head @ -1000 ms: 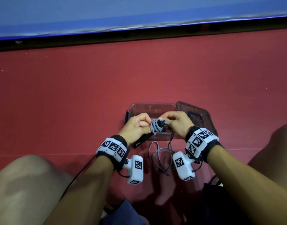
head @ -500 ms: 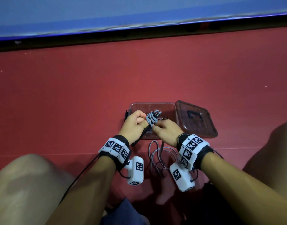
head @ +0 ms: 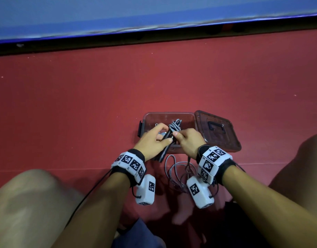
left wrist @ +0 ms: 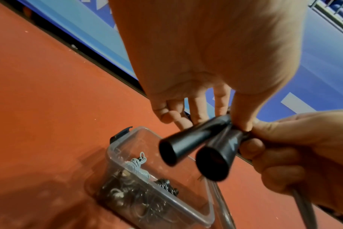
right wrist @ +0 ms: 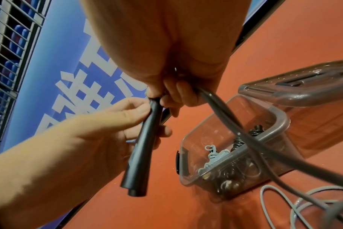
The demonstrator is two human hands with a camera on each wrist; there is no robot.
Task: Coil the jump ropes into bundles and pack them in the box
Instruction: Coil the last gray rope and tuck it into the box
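Note:
A grey jump rope with two black handles (head: 164,148) is held just above the near edge of the clear box (head: 187,116). My left hand (head: 163,135) grips the handles (left wrist: 188,138) together near their tops. My right hand (head: 179,137) pinches the grey cord (right wrist: 243,131) right at the handle tops, fingers curled round it. The wound part of the rope (head: 174,124) points out over the box. The rest of the cord (head: 177,170) lies in loose loops on the floor between my wrists. Inside the box (left wrist: 116,144) lie coiled ropes (right wrist: 211,156), grey and dark.
The box's lid (head: 218,130) lies open, leaning against the box's right side. The red floor (head: 100,104) runs out to a blue barrier (head: 118,17) at the far side. My bare knees flank the loose cord at both lower corners.
My right hand has swung from the bundle's right side round to its near side with the cord. The wound end has tipped away, out over the box. The left hand's grip stays.

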